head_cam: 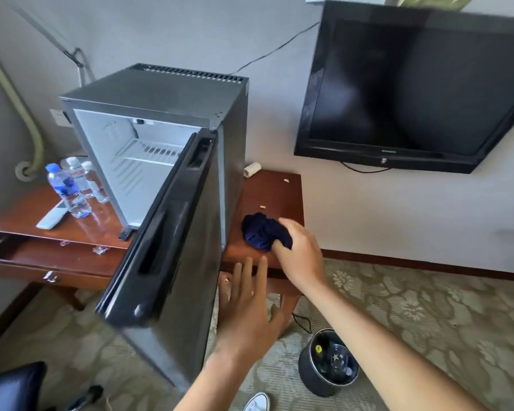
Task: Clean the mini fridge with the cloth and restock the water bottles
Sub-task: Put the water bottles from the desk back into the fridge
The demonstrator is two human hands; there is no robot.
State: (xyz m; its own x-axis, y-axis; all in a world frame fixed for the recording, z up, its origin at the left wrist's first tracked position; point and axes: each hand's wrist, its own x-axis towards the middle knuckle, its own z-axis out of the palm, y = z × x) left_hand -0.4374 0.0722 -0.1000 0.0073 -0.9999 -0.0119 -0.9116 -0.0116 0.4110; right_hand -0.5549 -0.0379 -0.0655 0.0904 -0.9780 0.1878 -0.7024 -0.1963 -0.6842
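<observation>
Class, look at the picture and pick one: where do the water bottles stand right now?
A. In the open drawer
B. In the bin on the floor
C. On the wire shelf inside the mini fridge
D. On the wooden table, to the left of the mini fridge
D: the water bottles stand upright on the wooden table, left of the open mini fridge, whose wire shelf is bare.

Right hand [298, 253] reaching forward, arm outstretched, fingers curled down, gripping a crumpled dark-blue cloth [263, 231]. Left hand [247, 310] raised, fingers straight and spread, palm forward, holding nothing.
</observation>
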